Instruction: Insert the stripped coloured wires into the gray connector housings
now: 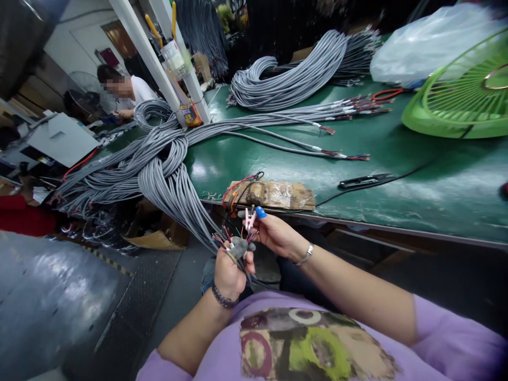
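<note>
My left hand (231,270) is closed round the ends of grey cables, whose thin coloured wires (220,239) fan out above the fingers. Its thumb has a grey covering. Close on its right, my right hand (273,233) has its fingers pinched on a small pale pink clip (250,218) beside the wires. A blue cover sits on one fingertip of that hand. Just beyond the hands, a wooden block (283,196) with red and black leads lies at the table's front edge.
Grey cable bundles (159,153) spread over the green table (397,201) and hang off its left side. Black snips (363,181), a green fan (468,95) and a white plastic bag (432,45) lie to the right. A person (137,90) sits at the far left.
</note>
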A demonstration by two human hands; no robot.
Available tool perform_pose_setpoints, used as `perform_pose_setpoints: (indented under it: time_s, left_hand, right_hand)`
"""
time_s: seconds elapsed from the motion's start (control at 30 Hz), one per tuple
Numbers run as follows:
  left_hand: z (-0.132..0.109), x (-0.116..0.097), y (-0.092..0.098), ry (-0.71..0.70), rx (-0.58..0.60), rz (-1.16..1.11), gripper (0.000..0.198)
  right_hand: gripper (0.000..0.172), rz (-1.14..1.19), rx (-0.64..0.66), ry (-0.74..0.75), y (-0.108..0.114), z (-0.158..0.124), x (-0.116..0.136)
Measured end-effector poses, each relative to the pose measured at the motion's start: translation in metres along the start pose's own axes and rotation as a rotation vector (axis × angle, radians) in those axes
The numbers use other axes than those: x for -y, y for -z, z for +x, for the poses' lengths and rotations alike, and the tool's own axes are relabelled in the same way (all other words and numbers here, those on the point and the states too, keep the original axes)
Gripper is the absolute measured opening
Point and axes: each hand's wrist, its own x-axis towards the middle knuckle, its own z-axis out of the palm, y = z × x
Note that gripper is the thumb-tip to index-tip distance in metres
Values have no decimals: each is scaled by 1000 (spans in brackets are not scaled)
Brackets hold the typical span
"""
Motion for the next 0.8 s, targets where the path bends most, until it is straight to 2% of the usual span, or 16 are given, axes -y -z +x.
perform_pose_setpoints:
  time_s: [0.2, 0.43, 0.67, 0.8]
  left_hand:
    - [3, -3, -1, 69, 21, -31, 37]
    - [7, 2, 0, 86, -2, -48, 31]
    - [2, 7, 2, 2, -28, 22, 28]
    - [-7, 10, 2, -51, -27, 37, 28]
  right_hand:
    - [27, 125, -19, -44, 0, 7, -2]
    - [27, 151, -95, -6, -7, 8, -4]
    - [39, 122, -35, -56, -3, 2, -4]
    - [28, 72, -13, -29, -2, -3, -1]
